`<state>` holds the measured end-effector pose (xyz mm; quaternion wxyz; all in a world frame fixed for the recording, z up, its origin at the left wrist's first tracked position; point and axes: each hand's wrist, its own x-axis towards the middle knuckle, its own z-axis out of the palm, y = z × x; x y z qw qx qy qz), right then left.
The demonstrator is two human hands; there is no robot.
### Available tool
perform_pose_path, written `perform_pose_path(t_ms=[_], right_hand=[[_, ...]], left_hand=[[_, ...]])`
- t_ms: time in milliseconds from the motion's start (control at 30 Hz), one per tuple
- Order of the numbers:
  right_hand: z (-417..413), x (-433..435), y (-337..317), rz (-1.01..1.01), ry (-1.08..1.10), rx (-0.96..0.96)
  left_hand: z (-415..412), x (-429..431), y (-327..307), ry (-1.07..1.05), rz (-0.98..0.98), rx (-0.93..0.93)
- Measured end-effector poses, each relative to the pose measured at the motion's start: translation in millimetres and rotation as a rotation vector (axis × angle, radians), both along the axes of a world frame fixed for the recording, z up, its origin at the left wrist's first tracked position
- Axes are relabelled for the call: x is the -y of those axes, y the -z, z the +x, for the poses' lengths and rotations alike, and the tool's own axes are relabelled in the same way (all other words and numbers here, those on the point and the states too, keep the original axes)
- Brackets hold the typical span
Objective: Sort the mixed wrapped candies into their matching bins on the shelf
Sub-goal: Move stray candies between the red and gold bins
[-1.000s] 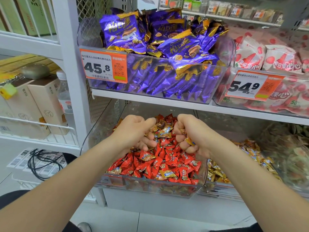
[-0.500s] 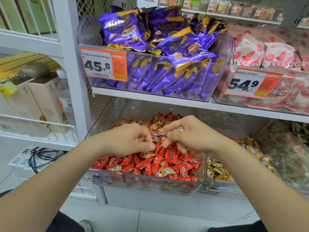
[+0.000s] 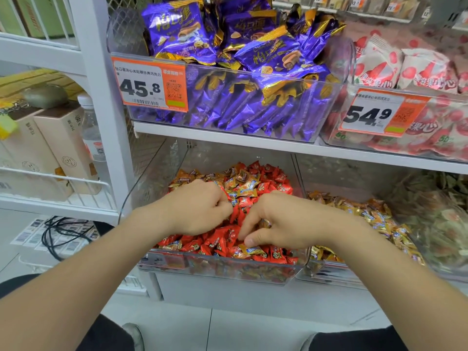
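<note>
Head view showed the white shelf carrying a clear bin heaped with mixed red and orange candies. On that heap, the right hand curled round an orange candy; the left hand lay fingers bent, its grasp hidden.

The near bin is clear, smooth hard plastic. The red candies and orange candies wear crinkled, glossy film wrappers. The purple packets above are shiny metallic foil. The price tag looks like matt paper, and the shelf like smooth white-painted metal.
</note>
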<state>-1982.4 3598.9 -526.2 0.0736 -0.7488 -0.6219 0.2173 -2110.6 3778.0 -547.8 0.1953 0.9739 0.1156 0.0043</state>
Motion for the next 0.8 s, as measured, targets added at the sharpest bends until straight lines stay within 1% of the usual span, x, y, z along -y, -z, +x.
perform_pose_path(t_ms=[100, 200, 267, 367, 467, 567, 700, 800], right_hand=[[-6.3, -0.5, -3.1, -0.046, -0.069, 0.038], [-11.5, -0.8, -1.8, -0.153, -0.128, 0.135], [-15.1, -1.6, 1.4, -0.19, -0.163, 0.175], [-17.5, -3.5, 7.9, -0.145, -0.175, 0.114], [-12.9, -1.6, 10.7, -0.019, -0.122, 0.09], [-1.4, 3.8, 9.0, 0.077, -0.007, 0.04], [15.0, 10.4, -7.1, 0.288, 0.349, -0.102], [26.9, 9.5, -7.6, 0.395, 0.53, -0.143]], left_hand=[[2.3, 0.0, 0.4, -0.065, 0.019, 0.095], [3.7, -3.7, 1.7, -0.123, 0.038, 0.147], [6.5, -6.6, 4.1, -0.159, 0.04, 0.201], [12.3, -11.2, 10.5, -0.185, 0.009, 0.28], [15.7, -15.0, 13.0, -0.153, 0.007, 0.334], [18.8, -16.1, 13.2, -0.124, 0.002, 0.268], [26.6, -18.6, 16.8, -0.199, 0.074, 0.19], [31.5, -22.4, 20.4, -0.136, 0.106, 0.094]])
